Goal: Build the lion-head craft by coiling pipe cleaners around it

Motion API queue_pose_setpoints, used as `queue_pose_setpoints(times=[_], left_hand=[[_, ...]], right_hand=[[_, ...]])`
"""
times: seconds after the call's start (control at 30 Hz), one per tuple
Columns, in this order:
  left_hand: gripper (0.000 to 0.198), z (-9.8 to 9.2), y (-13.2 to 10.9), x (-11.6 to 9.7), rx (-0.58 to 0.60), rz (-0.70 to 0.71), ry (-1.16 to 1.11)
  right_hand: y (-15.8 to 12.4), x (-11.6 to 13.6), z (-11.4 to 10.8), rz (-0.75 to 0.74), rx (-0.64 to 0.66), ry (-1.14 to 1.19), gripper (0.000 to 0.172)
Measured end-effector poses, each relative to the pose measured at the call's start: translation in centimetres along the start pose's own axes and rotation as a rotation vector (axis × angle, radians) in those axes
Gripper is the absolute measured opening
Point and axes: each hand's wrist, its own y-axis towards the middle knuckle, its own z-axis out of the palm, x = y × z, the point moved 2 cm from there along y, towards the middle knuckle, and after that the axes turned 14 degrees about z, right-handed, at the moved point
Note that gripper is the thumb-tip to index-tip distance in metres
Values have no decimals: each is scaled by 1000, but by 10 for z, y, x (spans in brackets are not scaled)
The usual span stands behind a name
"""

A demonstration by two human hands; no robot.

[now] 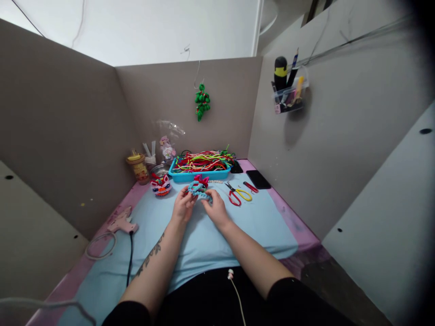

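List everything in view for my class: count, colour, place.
braided cord piece: 1, light blue, between both hands
rectangular plastic tray: 1, blue, beyond hands
thin cords: many, multicoloured, in tray
metal scissors: 1, red and yellow handles, right of hands
slim tool: 1, red, beside scissors
flat phone: 1, black, right edge
lion-head ornament: 1, mainly red and white, left of tray
glue gun: 1, pink, left edge
lidded cup: 1, brown, back left
hanging ornament: 1, green, at grey back panel
plastic tool box: 1, clear, upper right
cloth: 1, pale blue, on pink tabletop
earphone: 1, whitish, bottom centre
left hand: 1, bare, holding cord
right hand: 1, bare, holding cord
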Motion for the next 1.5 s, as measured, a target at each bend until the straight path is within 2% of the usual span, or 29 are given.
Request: queue_pose_setpoints(times=[0.2, 0.4, 0.6, 0.7, 0.8, 1.07, 1.33, 1.5], left_hand=[[35, -2, 3, -5, -9, 41, -32], [28, -5, 4, -8, -17, 34, -45], [43, -6, 5, -7, 66, 95, -25], [51, -5, 6, -4, 138, 143, 5], [51, -5, 8, -1, 176, 186, 39], [43, -5, 9, -2, 169, 211, 41], [41, 4, 5, -11, 176, 194, 12], [38, 4, 5, -14, 166, 174, -14]], right_hand=[[-1, 0, -6, 151, -8, 175, 20], [2, 1, -12, 222, 13, 328, 23], [2, 7, -20, 239, -81, 428, 24], [3, 6, -20, 245, -90, 454, 27], [5, 3, -18, 259, -77, 464, 28], [5, -5, -11, 283, -35, 424, 25], [3, 3, -17, 114, -16, 377, 24], [3, 5, -14, 168, 56, 479, 23]])
